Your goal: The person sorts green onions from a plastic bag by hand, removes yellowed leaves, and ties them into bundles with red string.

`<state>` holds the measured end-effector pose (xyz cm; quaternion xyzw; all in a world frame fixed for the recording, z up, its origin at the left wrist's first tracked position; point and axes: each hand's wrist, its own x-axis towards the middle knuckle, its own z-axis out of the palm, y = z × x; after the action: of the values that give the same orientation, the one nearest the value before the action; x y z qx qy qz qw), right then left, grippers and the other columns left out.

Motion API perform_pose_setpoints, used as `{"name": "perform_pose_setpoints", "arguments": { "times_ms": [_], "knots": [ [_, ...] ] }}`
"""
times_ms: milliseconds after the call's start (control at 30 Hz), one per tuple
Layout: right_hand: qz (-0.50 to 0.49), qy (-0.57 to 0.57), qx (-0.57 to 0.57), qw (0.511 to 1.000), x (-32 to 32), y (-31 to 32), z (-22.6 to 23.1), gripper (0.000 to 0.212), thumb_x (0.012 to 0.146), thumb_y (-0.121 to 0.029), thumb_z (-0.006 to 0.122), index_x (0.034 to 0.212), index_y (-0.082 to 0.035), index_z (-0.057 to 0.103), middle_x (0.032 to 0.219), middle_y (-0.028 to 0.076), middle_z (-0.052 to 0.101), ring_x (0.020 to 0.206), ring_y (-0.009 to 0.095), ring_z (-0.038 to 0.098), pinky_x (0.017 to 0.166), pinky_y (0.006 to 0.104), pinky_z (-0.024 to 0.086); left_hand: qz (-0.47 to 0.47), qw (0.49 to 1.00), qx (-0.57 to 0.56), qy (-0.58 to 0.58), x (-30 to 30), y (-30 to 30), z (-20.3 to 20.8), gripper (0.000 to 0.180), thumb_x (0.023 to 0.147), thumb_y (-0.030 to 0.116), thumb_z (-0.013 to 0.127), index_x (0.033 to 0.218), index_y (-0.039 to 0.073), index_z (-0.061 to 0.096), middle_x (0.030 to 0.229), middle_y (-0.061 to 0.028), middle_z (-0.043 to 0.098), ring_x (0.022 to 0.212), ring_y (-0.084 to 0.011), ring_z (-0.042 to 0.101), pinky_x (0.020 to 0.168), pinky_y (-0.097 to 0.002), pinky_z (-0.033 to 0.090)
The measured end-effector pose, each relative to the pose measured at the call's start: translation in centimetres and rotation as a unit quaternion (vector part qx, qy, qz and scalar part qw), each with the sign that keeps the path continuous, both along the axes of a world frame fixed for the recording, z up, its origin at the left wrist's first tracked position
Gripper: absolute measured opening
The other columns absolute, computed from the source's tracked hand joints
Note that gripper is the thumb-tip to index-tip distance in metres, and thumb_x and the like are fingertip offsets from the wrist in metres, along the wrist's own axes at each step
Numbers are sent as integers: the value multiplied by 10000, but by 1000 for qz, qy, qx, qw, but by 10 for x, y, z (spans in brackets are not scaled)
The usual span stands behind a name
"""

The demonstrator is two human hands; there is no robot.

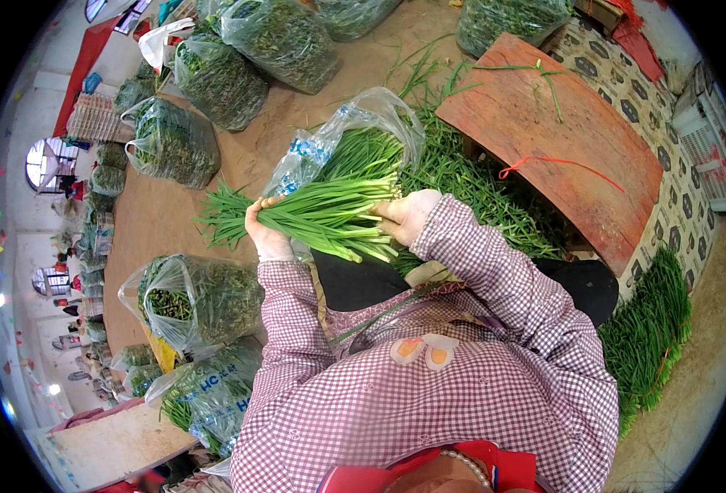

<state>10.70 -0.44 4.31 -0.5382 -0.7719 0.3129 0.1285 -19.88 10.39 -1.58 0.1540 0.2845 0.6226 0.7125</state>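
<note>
Brown floor [161,218] stretches away beneath rows of bagged greens in a white-walled hall, where a worker in a checked smock [363,403] holds a bunch of long green stalks [318,215] in front of the body, leafy tips to the left and pale ends to the right. The left hand [267,232] is closed around the leafy part, thumb on top; the right hand [408,215] has its bent fingers against the pale ends, though from where I stand I cannot tell whether it pinches any stalks. By the look of it, the step in hand is tidying those ends; the next move calls for a steady left hold and light right fingers, so the stalks stay level and unbruised.

Just beyond the bunch lies a clear plastic bag [293,160] with more stalks inside, and to its right spreads a loose green heap [494,205]. Farther right stands a reddish wooden bench [535,123], a red tie [560,162] across its top. More greens [646,337] are stacked at near right, while a full bag [215,300] sits at near left.
</note>
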Motion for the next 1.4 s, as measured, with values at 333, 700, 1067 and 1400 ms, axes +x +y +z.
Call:
{"name": "perform_pose_setpoints", "arguments": {
  "times_ms": [333, 700, 1067, 1400],
  "knots": [
    [-12, -19, 104, 994, -20, 1, -20, 193, 755, -140, 591, 900, -13, 602, 681, 109, 621, 706, 324, 639, 745, 384, 521, -5, 999, 26, 37, 2, 1, 3, 141, 899, 74, 412, 781, 41, 483, 777, -66, 555, 791, -204, 540, 944, -367, 453],
    [-38, -212, -277, 936, 63, -42, -20, 371, 872, -349, 547, 1083, -62, 652, 999, 167, 670, 930, 298, 645, 838, 399, 517, 63, 994, -89, -23, -7, 7, -2, 146, 826, 119, 437, 711, 40, 481, 722, -101, 559, 776, -265, 550, 857, -390, 474],
    [-109, 520, -317, 786, -41, -40, -1, 422, 890, -205, 586, 1255, -16, 492, 644, 33, 582, 442, 74, 450, 397, 219, 370, 95, 990, -105, -4, 17, 1, 11, 145, 816, 115, 459, 693, 45, 492, 680, -87, 554, 702, -247, 541, 800, -387, 484],
    [-3, 361, -412, 837, 47, -73, -34, 297, 928, -280, 521, 901, -23, 668, 574, 33, 575, 436, 76, 482, 410, 207, 383, 113, 986, -121, -34, 7, 3, 5, 114, 766, 96, 501, 659, 61, 483, 662, -73, 551, 641, -224, 529, 783, -362, 485]
  ]
}}
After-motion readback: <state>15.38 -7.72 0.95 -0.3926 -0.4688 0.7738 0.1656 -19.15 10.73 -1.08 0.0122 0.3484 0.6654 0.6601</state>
